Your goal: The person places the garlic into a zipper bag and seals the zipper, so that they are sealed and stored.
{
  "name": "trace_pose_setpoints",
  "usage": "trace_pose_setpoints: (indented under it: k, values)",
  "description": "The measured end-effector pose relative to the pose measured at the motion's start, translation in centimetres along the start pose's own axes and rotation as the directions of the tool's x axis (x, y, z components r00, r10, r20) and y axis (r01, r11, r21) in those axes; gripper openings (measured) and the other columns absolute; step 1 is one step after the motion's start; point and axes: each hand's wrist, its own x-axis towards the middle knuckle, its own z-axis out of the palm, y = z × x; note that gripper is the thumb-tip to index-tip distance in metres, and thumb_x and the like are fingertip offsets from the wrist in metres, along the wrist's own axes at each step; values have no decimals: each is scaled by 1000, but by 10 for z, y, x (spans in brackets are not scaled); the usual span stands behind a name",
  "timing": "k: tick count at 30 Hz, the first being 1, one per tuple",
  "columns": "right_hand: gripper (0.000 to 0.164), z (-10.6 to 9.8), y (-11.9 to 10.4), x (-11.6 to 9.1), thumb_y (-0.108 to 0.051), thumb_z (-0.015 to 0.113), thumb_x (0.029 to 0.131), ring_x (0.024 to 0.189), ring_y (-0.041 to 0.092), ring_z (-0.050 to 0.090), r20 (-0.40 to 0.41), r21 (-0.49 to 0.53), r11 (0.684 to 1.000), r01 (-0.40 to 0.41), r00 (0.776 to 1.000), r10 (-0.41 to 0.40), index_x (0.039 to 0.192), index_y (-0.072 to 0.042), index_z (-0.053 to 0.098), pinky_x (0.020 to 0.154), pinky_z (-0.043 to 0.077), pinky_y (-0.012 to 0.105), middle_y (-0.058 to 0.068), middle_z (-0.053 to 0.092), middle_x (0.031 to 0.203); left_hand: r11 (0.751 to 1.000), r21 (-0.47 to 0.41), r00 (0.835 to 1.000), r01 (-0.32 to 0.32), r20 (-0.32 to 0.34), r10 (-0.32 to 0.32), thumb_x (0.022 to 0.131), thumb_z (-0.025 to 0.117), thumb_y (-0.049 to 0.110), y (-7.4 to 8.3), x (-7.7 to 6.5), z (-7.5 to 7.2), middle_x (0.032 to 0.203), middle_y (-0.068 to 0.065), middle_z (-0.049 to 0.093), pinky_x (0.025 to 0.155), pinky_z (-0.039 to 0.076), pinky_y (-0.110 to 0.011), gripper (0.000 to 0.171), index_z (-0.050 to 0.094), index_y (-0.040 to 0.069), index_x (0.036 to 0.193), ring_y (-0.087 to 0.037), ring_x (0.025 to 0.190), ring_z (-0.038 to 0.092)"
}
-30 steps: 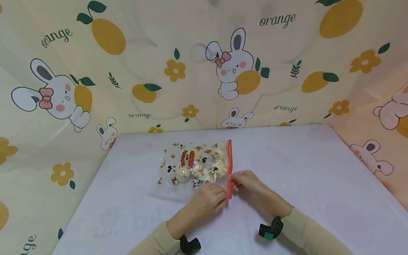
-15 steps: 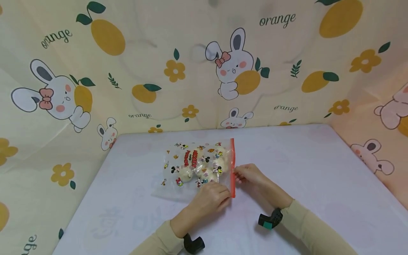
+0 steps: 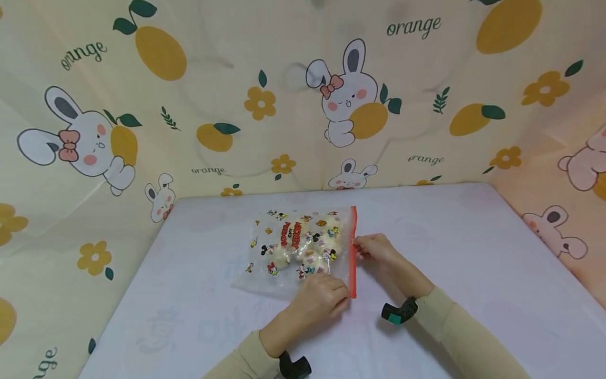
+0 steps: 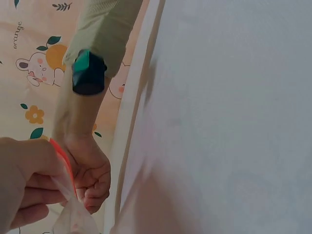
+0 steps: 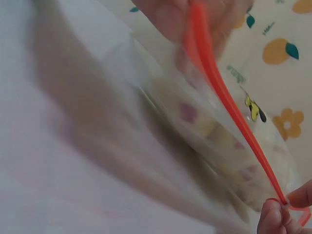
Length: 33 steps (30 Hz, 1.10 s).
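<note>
A clear zip bag (image 3: 270,281) with cartoon prints and a red zip strip (image 3: 353,221) lies on the white table, strip side to the right. Several pale round pieces (image 3: 280,257) show through its plastic; in the right wrist view they have purple spots. My left hand (image 3: 319,297) grips the bag at the near end of the strip. Around the middle of the strip, my right hand (image 3: 379,250) pinches the red edge between thumb and fingers (image 5: 270,217). In the right wrist view the strip runs taut between both hands, and the left hand (image 5: 168,19) is blurred.
A printed cloth (image 3: 284,68) with rabbits and oranges hangs behind and beside the table (image 3: 454,226). Black wrist cameras (image 3: 400,311) sit on both forearms, below the sleeves (image 3: 466,326).
Bag and left hand have shifted a little to the right. My right hand has moved along the red strip toward its far end, still pinching it.
</note>
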Motion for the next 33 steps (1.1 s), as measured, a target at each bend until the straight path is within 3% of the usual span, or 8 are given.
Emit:
trace_pose_setpoints:
  k: [5, 13, 25, 33]
  values:
    - [18, -5, -5, 6, -14, 53, 93, 53, 1, 54, -13, -30, 999, -25, 1000, 25, 91, 2, 62, 56, 44, 16, -10, 57, 57, 1000, -9, 1000, -16, 12, 16, 73, 78, 18, 4, 3, -1, 67, 14, 67, 66, 50, -16, 10, 70, 22, 70, 0, 64, 62]
    - [21, -13, -9, 14, -14, 53, 93, 54, 1, 54, -26, -54, 998, -40, 999, 39, 96, 5, 61, 56, 45, 15, -10, 57, 57, 1000, 6, 997, -24, 71, 23, 77, 76, 23, 9, 7, -3, 70, 16, 69, 67, 50, -15, 6, 71, 24, 73, 2, 66, 63]
    - [32, -22, -15, 24, -19, 52, 96, 59, 3, 54, -48, -79, 994, -81, 996, 78, 114, 8, 57, 62, 46, 16, -9, 57, 64, 999, -2, 994, -36, 101, 36, 79, 75, 25, 14, 7, -1, 73, 15, 70, 69, 49, -16, 5, 72, 24, 75, 1, 68, 64]
    - [28, -26, -18, 28, -16, 51, 96, 58, 2, 54, -15, -57, 997, -48, 999, 47, 107, 8, 60, 60, 46, 16, -8, 58, 65, 999, 15, 993, -46, 111, 44, 79, 73, 26, 15, 9, -1, 73, 16, 69, 69, 49, -16, 5, 71, 24, 76, 1, 68, 64]
